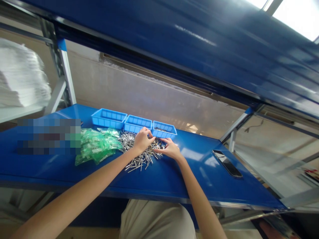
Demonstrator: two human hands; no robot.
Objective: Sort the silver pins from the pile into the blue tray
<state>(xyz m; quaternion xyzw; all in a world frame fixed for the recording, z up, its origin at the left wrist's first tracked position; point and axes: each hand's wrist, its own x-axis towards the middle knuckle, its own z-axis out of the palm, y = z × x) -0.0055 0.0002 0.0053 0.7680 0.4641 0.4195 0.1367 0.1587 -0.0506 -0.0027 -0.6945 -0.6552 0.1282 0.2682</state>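
Observation:
A heap of thin silver metal pieces, which look like blind rivets (139, 161), lies loose on the blue tabletop (164, 179). Over the heap's middle is my left hand (144, 141), its fingers curled and thumb pressed in; whatever sits between them is too small to make out. My right hand (171, 149) reaches in from the right side of the heap, thumb and fingers apart. Right behind both hands stand three blue plastic bins (138, 127) in a row. Some small dark pieces lie in the right bin (164, 132).
Green plastic bags (99, 146) are piled left of the heap, beside a blurred-out patch. A phone (227, 163) lies at the right. Overhead runs a blue shelf (174, 43), held by metal posts. A white stack (22, 73) stands at the far left.

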